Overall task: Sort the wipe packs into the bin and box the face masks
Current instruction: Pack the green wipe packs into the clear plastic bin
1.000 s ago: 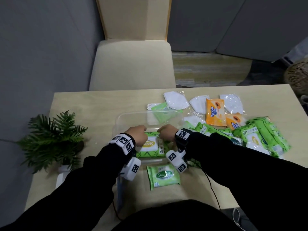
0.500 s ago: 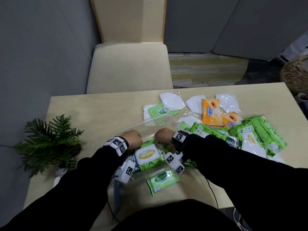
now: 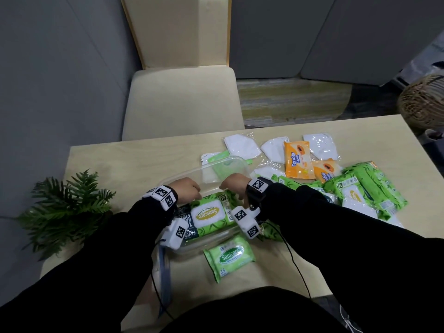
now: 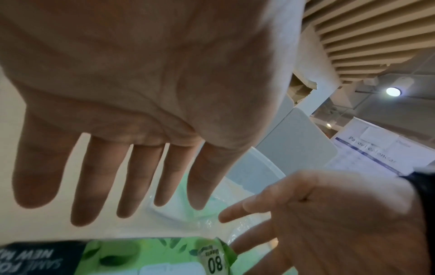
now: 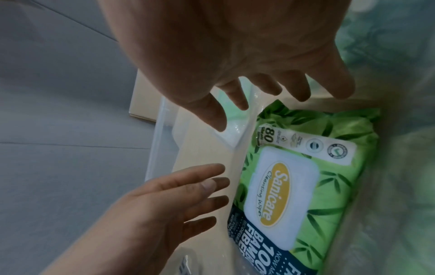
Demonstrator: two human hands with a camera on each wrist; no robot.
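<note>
A clear plastic bin [image 3: 211, 240] stands askew on the table in front of me. Inside it, at the near side, lies a large green Sanicare wipe pack [image 3: 209, 215] [image 5: 294, 186]. My left hand [image 3: 189, 192] [image 4: 105, 176] hovers over the bin's far left with straight, spread fingers and holds nothing. My right hand [image 3: 234, 188] [image 5: 259, 83] hovers beside it with loosely extended fingers, also empty. Face masks [image 3: 241, 146] in clear wrappers lie beyond the bin. A small Sanicare pack [image 3: 229, 257] lies in front of it.
Orange Tender Love packs [image 3: 298, 159] and a heap of green wipe packs [image 3: 360, 188] cover the table's right. A potted fern [image 3: 64, 210] stands at the left edge. A blue-edged lid [image 3: 164, 280] lies near left. A chair [image 3: 182, 99] faces the far side.
Both hands were curled at the far edge of the big pack; now their fingers are spread and off it. The bin and pack have turned askew and shifted slightly toward me.
</note>
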